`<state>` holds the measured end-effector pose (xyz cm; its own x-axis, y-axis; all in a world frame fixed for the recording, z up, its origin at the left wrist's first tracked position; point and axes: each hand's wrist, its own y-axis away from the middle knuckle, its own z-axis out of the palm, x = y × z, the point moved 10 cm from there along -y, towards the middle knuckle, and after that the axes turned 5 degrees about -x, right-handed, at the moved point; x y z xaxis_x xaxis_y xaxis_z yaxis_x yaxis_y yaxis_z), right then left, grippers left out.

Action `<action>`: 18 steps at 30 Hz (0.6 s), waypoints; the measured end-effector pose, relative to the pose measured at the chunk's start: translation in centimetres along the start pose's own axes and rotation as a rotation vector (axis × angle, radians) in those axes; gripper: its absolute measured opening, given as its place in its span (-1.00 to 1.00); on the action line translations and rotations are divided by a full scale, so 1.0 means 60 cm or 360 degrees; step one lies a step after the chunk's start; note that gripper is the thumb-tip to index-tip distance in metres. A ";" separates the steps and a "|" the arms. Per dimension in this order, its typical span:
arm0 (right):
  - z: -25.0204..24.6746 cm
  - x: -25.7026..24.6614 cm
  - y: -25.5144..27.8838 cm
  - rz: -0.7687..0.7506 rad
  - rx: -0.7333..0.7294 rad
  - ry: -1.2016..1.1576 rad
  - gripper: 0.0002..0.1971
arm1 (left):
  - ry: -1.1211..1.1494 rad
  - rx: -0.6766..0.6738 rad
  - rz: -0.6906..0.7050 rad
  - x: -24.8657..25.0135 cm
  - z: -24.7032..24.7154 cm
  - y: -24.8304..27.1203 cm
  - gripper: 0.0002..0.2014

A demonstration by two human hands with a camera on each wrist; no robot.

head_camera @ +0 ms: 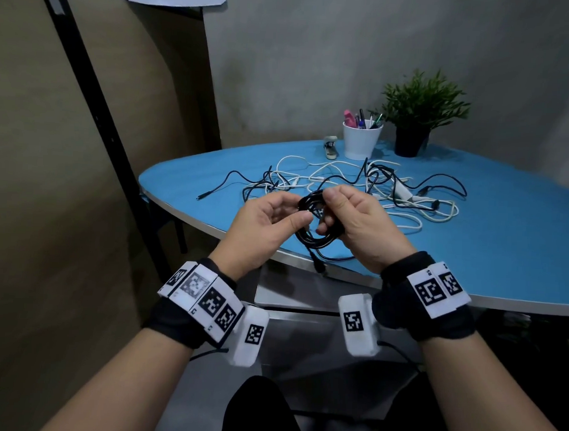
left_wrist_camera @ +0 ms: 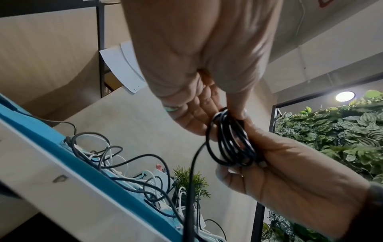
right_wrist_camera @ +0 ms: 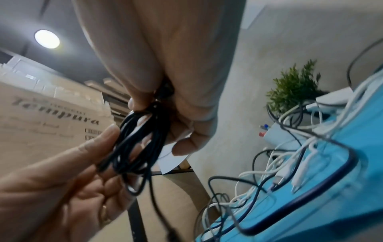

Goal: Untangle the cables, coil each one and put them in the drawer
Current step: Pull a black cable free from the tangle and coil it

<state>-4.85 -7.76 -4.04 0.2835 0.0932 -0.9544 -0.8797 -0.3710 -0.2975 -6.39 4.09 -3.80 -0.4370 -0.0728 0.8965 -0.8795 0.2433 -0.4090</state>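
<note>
Both hands hold one thin black rubber cable, already wound into a small round coil (head_camera: pixel 318 213), in the air just above the near edge of the oval blue-topped table (head_camera: pixel 488 254). The right hand (head_camera: pixel 357 221) closes its thumb and fingers around one side of the coil, I think to keep the loops together so they cannot spring open. The left hand (head_camera: pixel 263 227) pinches the other side between thumb and fingers, probably to guide the last loose part. The coil therefore lies between the two hands, touching both, and its free end with the plug (head_camera: pixel 320 266) hangs down below them, in front of the table edge. The other black and white cables (head_camera: pixel 342 182) lie in one tangled pile behind the hands, near the middle of the table. I cannot see clearly any drawer.
</note>
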 end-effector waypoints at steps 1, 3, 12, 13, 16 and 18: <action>-0.003 -0.003 0.000 -0.0028 -0.0002 0.0129 -0.80 | -0.0008 0.0038 -0.0001 -0.001 -0.004 -0.001 -0.87; -0.004 -0.012 0.001 -0.0101 -0.0004 0.0385 -0.81 | -0.0001 0.0110 -0.0006 -0.003 -0.010 -0.001 -0.89; 0.002 -0.027 0.010 -0.0190 0.0140 0.1032 -0.71 | -0.0053 0.0228 0.0018 0.000 -0.019 -0.002 -0.91; 0.006 -0.028 0.010 -0.0178 0.0121 0.1056 -0.75 | -0.0053 0.0244 0.0027 0.000 -0.021 -0.002 -0.91; 0.009 -0.030 0.010 -0.0160 0.0119 0.1089 -0.82 | -0.0027 0.0234 0.0040 0.003 -0.023 -0.001 -0.87; 0.007 -0.028 0.010 -0.0117 0.0100 0.1048 -0.84 | -0.0031 0.0164 0.0045 0.007 -0.015 -0.002 -0.85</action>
<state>-5.99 -7.74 -2.61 0.5002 -0.4752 -0.7238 -0.8640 -0.3289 -0.3812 -6.33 4.91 -3.22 -0.4649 -0.0865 0.8811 -0.8809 0.1447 -0.4506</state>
